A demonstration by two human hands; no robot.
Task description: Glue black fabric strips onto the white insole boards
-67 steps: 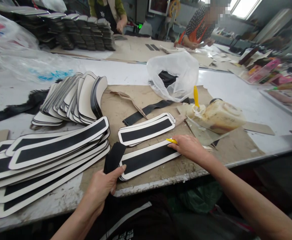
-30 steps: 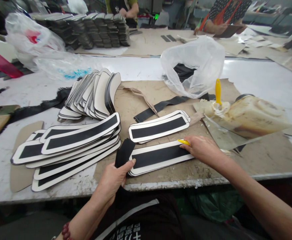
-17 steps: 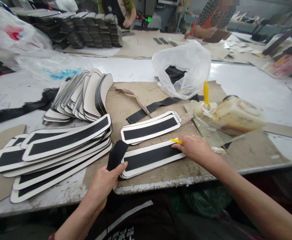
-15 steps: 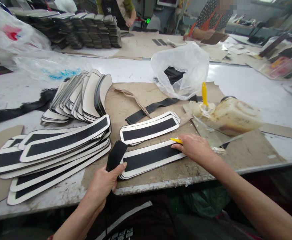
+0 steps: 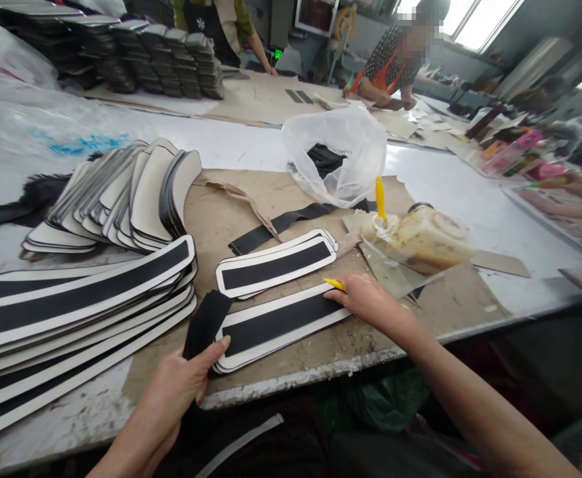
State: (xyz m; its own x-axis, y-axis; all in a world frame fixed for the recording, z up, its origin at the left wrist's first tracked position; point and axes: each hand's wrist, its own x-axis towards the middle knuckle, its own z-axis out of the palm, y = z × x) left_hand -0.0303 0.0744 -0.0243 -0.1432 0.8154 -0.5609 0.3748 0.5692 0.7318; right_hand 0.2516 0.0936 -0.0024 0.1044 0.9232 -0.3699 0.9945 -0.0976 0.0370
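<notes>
My left hand [image 5: 179,385] curls at the near edge of the tabletop [image 5: 470,192], its grip pinching the loose end of a black strip [image 5: 204,323], thumb on top and fingers tucked underneath. That strip runs along the middle of a long white-edged panel [image 5: 281,323] lying flat on a brown cardboard sheet [image 5: 251,199], just in front of me. My right hand [image 5: 371,302] rests on the panel's far end, its grip closed around a small yellow tool [image 5: 334,284] whose tip pokes out toward the left. Just beyond lies a second, similar panel [image 5: 274,263]. To the left is a fanned pile of longer panels [image 5: 76,305]. To the right sits a smeared glue jug [image 5: 428,236] with a yellow brush handle [image 5: 380,197] standing upright beside it, and behind that a clear plastic bag [image 5: 335,156].
</notes>
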